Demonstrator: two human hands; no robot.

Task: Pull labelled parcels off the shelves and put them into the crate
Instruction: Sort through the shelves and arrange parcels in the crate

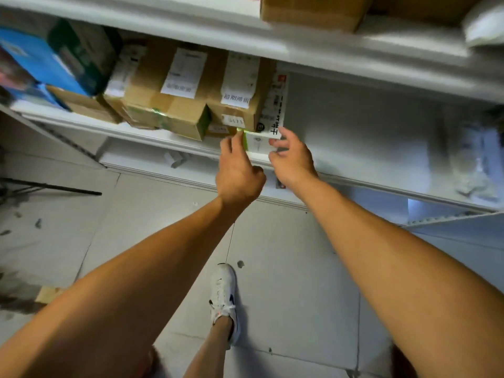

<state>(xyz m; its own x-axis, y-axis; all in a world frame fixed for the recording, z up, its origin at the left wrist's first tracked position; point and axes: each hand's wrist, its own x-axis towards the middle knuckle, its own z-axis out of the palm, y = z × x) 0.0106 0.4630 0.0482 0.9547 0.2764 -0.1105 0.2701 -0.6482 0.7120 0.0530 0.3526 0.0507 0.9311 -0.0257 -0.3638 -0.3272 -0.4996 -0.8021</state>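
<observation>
A small white box with a green edge (257, 143) lies at the front of the white shelf (152, 133). My left hand (238, 170) reaches its left end, index finger on the green edge, other fingers curled. My right hand (290, 156) touches its right end with spread fingers. Above it lean a white printed carton (275, 105) and brown labelled parcels (240, 96), (169, 102). No crate is in view.
Blue and green boxes (54, 58) fill the shelf's left end. The right part of the shelf holds a crumpled plastic bag (474, 159). More cardboard boxes (313, 9) stand on the shelf above. Tiled floor and my white shoe (225, 293) lie below.
</observation>
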